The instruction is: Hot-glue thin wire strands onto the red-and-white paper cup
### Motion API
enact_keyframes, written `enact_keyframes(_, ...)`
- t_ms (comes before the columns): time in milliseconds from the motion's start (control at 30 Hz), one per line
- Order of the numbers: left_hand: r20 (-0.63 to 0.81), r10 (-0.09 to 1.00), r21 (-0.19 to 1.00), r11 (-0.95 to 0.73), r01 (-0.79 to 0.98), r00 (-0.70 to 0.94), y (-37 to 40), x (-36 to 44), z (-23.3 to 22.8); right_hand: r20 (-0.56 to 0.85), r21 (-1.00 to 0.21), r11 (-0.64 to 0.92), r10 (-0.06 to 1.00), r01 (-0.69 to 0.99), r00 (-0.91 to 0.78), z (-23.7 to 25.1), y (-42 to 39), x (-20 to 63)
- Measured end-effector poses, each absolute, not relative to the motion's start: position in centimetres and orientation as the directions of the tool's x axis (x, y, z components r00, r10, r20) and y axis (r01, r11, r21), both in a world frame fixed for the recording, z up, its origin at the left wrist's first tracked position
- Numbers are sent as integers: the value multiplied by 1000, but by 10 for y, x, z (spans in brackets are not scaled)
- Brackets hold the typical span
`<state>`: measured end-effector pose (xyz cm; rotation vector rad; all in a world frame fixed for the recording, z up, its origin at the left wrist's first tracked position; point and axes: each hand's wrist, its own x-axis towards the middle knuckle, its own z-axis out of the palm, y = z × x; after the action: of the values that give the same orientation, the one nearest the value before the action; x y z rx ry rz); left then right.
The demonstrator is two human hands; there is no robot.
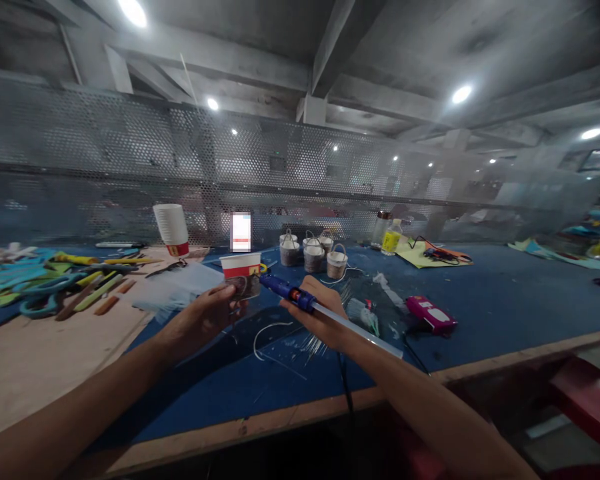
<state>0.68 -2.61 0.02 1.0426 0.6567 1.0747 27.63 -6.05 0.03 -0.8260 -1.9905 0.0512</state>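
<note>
My left hand is closed around a paper cup, white at the rim with a red band. Grey-brown wrapping covers the cup's lower part. In my right hand is a blue hot glue gun, a long clear glue stick poking out of its back. The gun's yellow-ringed nozzle is at the cup's right side; whether it touches cannot be made out. Behind my hands stand several small wrapped cups with looped handles. A pale curved cord lies on the blue table below the cup.
A stack of white paper cups stands back left, near a lit phone screen. Scissors and markers lie at left. A magenta box, a yellow-labelled bottle and paper sheets are at right. Perforated metal screen behind.
</note>
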Motion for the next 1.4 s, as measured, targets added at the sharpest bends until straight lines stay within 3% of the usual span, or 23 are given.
enact_keyframes(233,53,920,892,132,-433,388,-28,8,4,725,-399,733,620,551,-300,2,-61,276)
enact_keyframes(1400,86,870,821,214,-529,486,-26,6,4,724,-437,729,633,527,-275,-2,-58,276)
